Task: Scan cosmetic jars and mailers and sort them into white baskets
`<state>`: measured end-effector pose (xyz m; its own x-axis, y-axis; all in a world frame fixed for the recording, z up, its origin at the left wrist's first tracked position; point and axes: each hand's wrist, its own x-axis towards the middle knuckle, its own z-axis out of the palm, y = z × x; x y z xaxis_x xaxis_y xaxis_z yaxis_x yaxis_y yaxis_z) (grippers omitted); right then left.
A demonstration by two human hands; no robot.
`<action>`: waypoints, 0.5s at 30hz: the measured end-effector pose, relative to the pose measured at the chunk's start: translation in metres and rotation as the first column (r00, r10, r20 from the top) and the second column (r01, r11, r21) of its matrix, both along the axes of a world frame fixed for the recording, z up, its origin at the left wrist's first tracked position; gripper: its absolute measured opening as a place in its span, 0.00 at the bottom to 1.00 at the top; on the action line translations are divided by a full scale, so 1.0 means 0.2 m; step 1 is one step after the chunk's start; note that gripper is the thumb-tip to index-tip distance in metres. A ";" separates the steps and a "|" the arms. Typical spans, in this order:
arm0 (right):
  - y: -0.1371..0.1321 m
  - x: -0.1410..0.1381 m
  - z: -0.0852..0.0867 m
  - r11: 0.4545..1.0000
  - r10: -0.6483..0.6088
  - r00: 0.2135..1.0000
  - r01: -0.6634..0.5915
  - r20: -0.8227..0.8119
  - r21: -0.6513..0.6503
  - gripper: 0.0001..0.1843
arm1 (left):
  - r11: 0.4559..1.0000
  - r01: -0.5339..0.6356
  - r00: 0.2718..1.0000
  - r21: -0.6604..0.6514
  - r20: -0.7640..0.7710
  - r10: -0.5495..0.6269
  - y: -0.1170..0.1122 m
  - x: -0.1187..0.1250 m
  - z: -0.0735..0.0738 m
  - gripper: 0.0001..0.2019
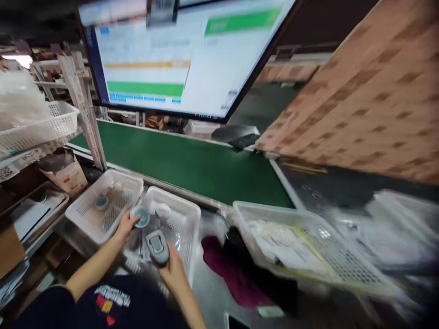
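Note:
Between the fingers of my left hand (124, 227) is a small round tub with a light-blue top (140, 216), held over the near rim between two white baskets. My right hand (174, 269) is closed around a grey handheld scanner (157, 247), its head tilted up beside the tub. Under both hands stands a white perforated basket (195, 212) with clear plastic packs and a white round lid (163, 210) in it. The left white basket (80, 212) contains another blue-topped round tub (102, 202) and brownish clear packaging.
A green conveyor belt (185, 167) runs behind the baskets, below a large monitor (144, 50). At right, a white basket (247, 208) holds white packets; dark and maroon cloth (229, 278) lies beside it. A patterned cardboard panel (370, 100) leans at far right.

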<state>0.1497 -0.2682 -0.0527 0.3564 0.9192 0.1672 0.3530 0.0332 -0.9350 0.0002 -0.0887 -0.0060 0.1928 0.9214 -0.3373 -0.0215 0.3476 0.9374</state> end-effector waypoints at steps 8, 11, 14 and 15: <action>-0.03 -0.03 0.15 0.990 -0.086 0.995 0.080 -0.048 -0.115 0.29 | 0.996 0.093 0.996 -0.008 0.004 -0.093 0.06 0.04 -0.02 0.28; -0.05 -0.03 0.16 0.983 -0.106 0.994 0.099 -0.037 -0.157 0.29 | 0.986 0.160 0.987 0.044 -0.004 -0.160 0.02 0.05 -0.06 0.29; -0.07 0.00 0.14 0.983 -0.123 0.990 0.112 -0.071 -0.144 0.31 | 0.965 0.243 0.968 0.100 -0.086 -0.235 0.00 0.11 -0.11 0.22; -0.08 0.01 0.13 0.983 -0.132 0.987 0.119 -0.086 -0.139 0.31 | 0.956 0.266 0.960 0.125 -0.120 -0.251 0.02 0.14 -0.11 0.19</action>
